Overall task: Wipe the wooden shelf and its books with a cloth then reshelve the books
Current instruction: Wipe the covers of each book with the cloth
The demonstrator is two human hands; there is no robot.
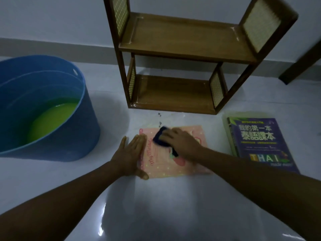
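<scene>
Pink book [175, 164] with pale polka dots, a magenta script title and a pink cartoon figure. Dark navy cloth [160, 139] over its cover. Purple book [260, 145] near the floor's right edge, with white characters, green leaf accents and yellow and white block letters spelling THAI. Brown wooden shelf [187, 42] with cream woven cane panels at its sides. Blue tub [86, 122] at the left edge, holding yellow-green liquid. Glossy white floor [156, 206]; pale grey wall [52, 20].
</scene>
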